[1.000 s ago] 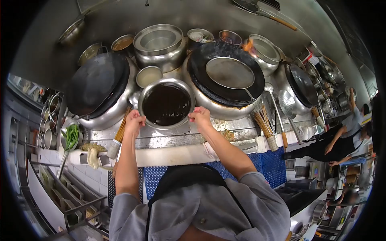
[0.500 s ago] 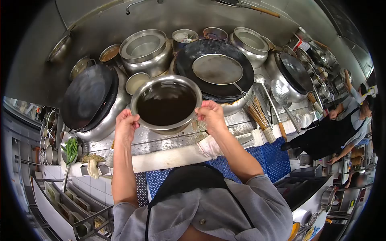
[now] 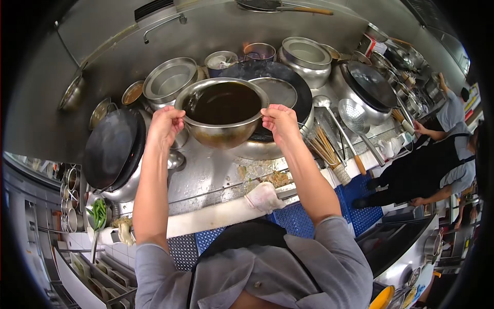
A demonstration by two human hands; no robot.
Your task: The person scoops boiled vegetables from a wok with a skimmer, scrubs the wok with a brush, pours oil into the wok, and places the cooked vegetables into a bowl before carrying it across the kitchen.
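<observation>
A steel bowl (image 3: 224, 135) of dark liquid is held up above the stove top, in front of the middle wok. My left hand (image 3: 165, 126) pinches its left rim and my right hand (image 3: 279, 122) pinches its right rim. Behind the bowl, a round mesh strainer (image 3: 280, 92) lies over the black middle wok (image 3: 304, 98), partly hidden by the bowl. A ladle head (image 3: 176, 160) rests on the steel surface below my left hand.
Another black wok (image 3: 110, 149) stands at the left, and one (image 3: 371, 85) at the right. A ladle (image 3: 337, 121), a skimmer (image 3: 354, 117) and a bamboo brush (image 3: 329, 154) lie right of my hands. Two people in dark aprons (image 3: 422, 172) are at the right. Green peppers (image 3: 98, 212) sit at the left.
Both hands have lifted the bowl off the stove top and raised it toward the middle wok, with its side now showing. The camera view has turned, and the people at the right have shifted.
</observation>
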